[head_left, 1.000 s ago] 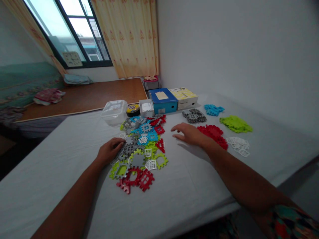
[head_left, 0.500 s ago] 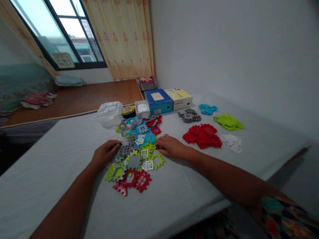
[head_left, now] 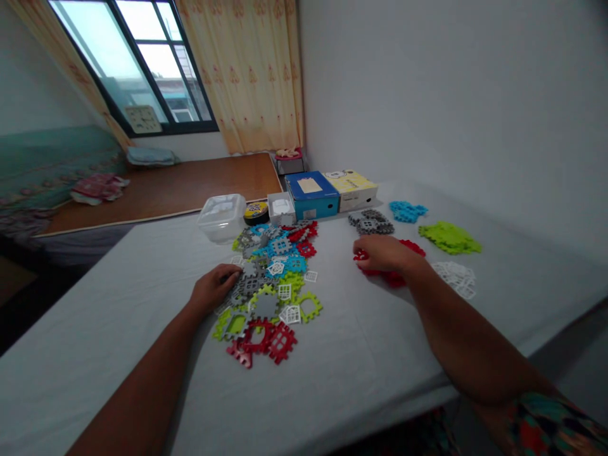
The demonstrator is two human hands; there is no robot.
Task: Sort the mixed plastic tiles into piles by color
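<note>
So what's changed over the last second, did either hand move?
The right hand swung from the mixed pile rightward onto the red pile. The small red triangle that lay at the mixed pile's right edge is gone, seemingly carried along. The left hand stayed on the grey pieces at that pile's left edge. The green pile and blue box have not moved.

The right grip (head_left: pixel 384 253) lies over the red pile (head_left: pixel 392 278), hiding most of it; whether its fingers pinch a piece cannot be told. The left grip (head_left: pixel 216 288) has its fingertips lost under the mixed heap (head_left: pixel 273 282). Both forearms run off the bottom edge; the label on the blue box (head_left: pixel 311 193) is too small to read
</note>
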